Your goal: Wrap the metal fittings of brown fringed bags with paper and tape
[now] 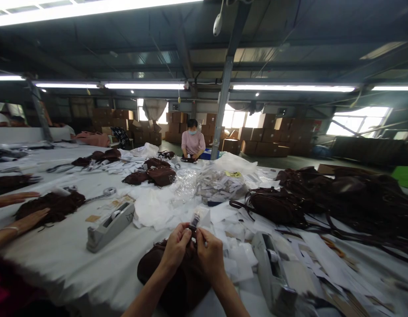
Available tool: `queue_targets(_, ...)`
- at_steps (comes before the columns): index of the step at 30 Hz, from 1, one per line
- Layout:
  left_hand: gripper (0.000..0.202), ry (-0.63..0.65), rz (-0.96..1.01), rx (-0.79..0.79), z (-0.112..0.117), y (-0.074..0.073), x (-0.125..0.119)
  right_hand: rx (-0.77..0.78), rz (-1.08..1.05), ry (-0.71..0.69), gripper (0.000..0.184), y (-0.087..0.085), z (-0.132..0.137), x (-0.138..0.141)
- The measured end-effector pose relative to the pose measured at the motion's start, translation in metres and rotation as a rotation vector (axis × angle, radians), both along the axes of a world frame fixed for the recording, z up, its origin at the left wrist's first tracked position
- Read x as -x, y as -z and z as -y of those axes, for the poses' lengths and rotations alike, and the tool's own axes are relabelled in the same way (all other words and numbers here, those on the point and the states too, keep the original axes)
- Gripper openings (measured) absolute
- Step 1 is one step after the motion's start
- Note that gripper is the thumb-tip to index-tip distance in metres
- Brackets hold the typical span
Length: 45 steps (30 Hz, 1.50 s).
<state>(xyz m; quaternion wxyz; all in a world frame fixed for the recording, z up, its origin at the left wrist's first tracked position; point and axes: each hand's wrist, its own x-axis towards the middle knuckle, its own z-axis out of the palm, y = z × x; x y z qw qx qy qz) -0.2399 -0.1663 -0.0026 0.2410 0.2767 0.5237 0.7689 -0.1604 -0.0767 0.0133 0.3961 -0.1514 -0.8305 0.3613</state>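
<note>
A dark brown bag (151, 264) lies on the white-covered table directly in front of me, beneath both wrists. Above it, my left hand (176, 247) and my right hand (210, 253) pinch a small dark strap piece (193, 227) from either side. Clear, shiny plastic (195, 217) stands up from the far end of that piece; its exact form is too small to make out. Fingertips of both hands nearly meet there. A grey tape dispenser (111, 225) stands left of my hands, and another tape dispenser (273, 275) is at the right.
Dark brown bags with straps (276, 204) pile up on the right. White paper sheets and a plastic bag of white pieces (220, 182) cover the middle. Another person's hands touch a brown bag (55, 206) at left. A masked person (193, 143) works across the table.
</note>
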Motion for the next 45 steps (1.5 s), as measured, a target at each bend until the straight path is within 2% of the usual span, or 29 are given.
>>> queue_targets(2,0.048,0.05,0.021,-0.027,0.003,-0.001,0.001,-0.02,0.011,0.001,0.031,0.001,0.0,0.0)
queue_targets(4,0.052,0.104,0.047,-0.049,0.005,-0.002,0.003,0.03,0.034,-0.022,0.032,-0.001,0.001,0.0)
queue_targets(6,0.05,0.146,0.066,-0.065,0.007,-0.003,0.005,0.115,0.059,-0.08,0.035,-0.005,0.001,0.0)
queue_targets(8,0.044,0.153,0.079,-0.07,0.007,-0.003,0.007,0.134,0.077,-0.124,0.036,-0.007,0.001,0.001)
queue_targets(10,0.04,0.114,0.087,-0.065,0.007,-0.002,0.009,-0.003,0.079,-0.113,0.034,-0.005,0.001,0.002)
queue_targets(14,0.037,-0.032,0.08,-0.049,0.005,0.003,0.012,-0.436,0.057,-0.047,0.03,0.007,-0.001,0.007)
queue_targets(16,0.036,-0.091,0.071,-0.033,0.004,0.005,0.014,-0.503,0.061,-0.036,0.031,0.012,-0.001,0.009)
queue_targets(21,0.037,-0.139,0.072,0.003,0.002,0.008,0.016,-0.33,-0.059,0.025,0.021,0.014,-0.004,0.011)
queue_targets(23,0.035,-0.141,0.044,0.019,0.0,0.007,0.017,-0.321,-0.077,0.006,0.022,0.012,-0.006,0.012)
queue_targets(27,0.028,-0.117,-0.027,0.029,0.001,0.005,0.016,-0.399,-0.019,-0.053,0.025,0.007,-0.011,0.013)
queue_targets(31,0.028,-0.019,-0.113,0.057,0.004,0.003,0.012,-0.482,0.026,0.04,0.025,0.006,-0.014,0.014)
queue_targets(34,0.026,-0.09,-0.24,0.159,0.003,0.002,0.008,-0.599,0.04,0.097,0.026,0.009,-0.011,0.016)
queue_targets(37,0.027,-0.205,-0.369,0.257,0.001,0.001,0.006,-0.686,0.023,0.079,0.029,0.012,-0.006,0.018)
queue_targets(39,0.033,-0.198,-0.408,0.274,-0.001,0.0,0.008,-0.637,0.012,0.039,0.027,0.013,-0.007,0.019)
queue_targets(41,0.039,-0.123,-0.404,0.249,-0.002,0.001,0.012,-0.527,0.02,0.016,0.023,0.014,-0.01,0.018)
queue_targets(43,0.045,-0.049,-0.378,0.212,-0.003,0.004,0.016,-0.433,0.041,0.019,0.021,0.015,-0.014,0.017)
queue_targets(45,0.051,-0.047,-0.338,0.209,-0.004,0.01,0.019,-0.402,0.061,0.02,0.02,0.018,-0.016,0.017)
